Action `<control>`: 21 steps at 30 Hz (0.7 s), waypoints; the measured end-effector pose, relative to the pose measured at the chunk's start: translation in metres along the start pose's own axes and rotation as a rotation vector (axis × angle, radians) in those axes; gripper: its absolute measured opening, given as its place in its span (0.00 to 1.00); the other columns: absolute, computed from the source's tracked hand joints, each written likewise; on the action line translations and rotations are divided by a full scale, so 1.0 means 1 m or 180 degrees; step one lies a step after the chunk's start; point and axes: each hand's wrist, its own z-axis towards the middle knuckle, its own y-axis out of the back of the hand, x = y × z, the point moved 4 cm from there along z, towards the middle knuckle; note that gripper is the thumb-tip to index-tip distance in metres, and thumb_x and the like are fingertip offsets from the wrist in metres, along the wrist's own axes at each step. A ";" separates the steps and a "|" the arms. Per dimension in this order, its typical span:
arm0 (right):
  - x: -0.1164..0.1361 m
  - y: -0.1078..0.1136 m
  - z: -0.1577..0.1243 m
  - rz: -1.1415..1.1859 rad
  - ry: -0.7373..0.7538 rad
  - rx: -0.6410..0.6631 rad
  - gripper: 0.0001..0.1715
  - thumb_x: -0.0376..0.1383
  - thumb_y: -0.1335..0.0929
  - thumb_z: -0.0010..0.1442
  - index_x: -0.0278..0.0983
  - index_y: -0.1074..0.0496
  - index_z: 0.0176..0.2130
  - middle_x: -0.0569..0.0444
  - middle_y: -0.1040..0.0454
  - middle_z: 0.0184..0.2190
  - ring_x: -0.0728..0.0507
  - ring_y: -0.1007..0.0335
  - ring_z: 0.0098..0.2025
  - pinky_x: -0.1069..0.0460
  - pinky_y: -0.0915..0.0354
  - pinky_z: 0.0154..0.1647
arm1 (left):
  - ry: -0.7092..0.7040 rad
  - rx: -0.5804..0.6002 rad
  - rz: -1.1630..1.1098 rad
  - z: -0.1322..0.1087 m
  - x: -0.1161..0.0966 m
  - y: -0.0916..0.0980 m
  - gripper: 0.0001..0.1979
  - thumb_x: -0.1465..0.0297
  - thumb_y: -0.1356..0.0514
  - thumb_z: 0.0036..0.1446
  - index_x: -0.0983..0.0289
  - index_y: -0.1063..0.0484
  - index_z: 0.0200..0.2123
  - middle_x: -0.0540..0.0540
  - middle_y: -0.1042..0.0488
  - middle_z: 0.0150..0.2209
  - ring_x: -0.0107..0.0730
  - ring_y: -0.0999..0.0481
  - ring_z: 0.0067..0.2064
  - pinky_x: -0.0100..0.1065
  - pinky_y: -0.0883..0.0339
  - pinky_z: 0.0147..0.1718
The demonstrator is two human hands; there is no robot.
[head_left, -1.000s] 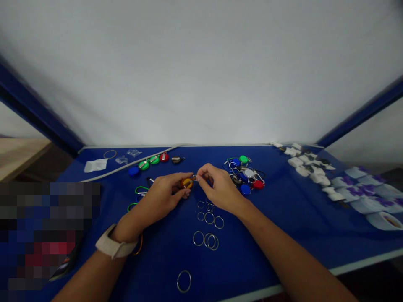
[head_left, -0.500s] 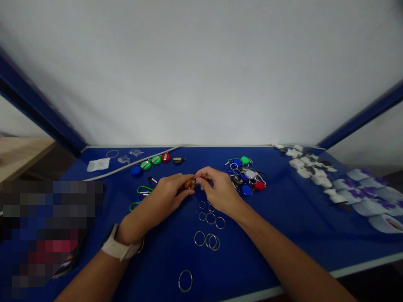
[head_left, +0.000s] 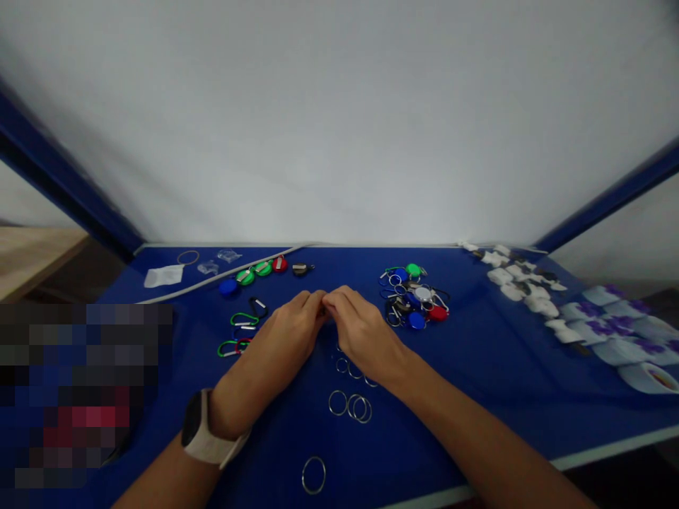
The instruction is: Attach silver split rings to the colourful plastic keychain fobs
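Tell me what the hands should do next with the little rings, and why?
Maybe part the hands just a little to check what the fingertips are pinching. The left hand and right hand meet so closely that they hide it. That check seems sensible before reaching for the metal split rings below them or the pile of key fobs to the right.

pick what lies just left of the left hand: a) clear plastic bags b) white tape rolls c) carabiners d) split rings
c, the green and black carabiners lie right beside the left hand
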 end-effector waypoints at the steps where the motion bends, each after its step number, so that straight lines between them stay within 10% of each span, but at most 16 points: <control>1: 0.002 0.000 0.000 -0.0102 0.0066 0.0047 0.14 0.24 0.43 0.68 0.33 0.32 0.45 0.46 0.30 0.39 0.42 0.34 0.42 0.46 0.32 0.46 | 0.0015 -0.0020 0.0004 0.000 -0.001 0.001 0.07 0.78 0.48 0.66 0.65 0.33 0.43 0.57 0.27 0.38 0.38 0.24 0.38 0.39 0.29 0.39; 15: 0.015 0.005 0.006 -0.0816 0.0562 0.0366 0.15 0.22 0.42 0.66 0.27 0.29 0.42 0.41 0.29 0.37 0.39 0.35 0.40 0.43 0.31 0.44 | 0.0326 -0.0092 -0.0119 0.000 -0.005 0.004 0.10 0.82 0.49 0.63 0.66 0.30 0.38 0.59 0.25 0.36 0.39 0.23 0.37 0.39 0.29 0.38; 21: 0.003 0.004 0.006 -0.0019 0.0071 0.0091 0.13 0.26 0.41 0.68 0.33 0.32 0.47 0.46 0.28 0.40 0.42 0.32 0.42 0.45 0.32 0.46 | 0.0166 -0.0388 -0.0109 0.000 0.003 0.011 0.02 0.75 0.39 0.62 0.65 0.27 0.37 0.55 0.25 0.33 0.36 0.23 0.35 0.35 0.29 0.37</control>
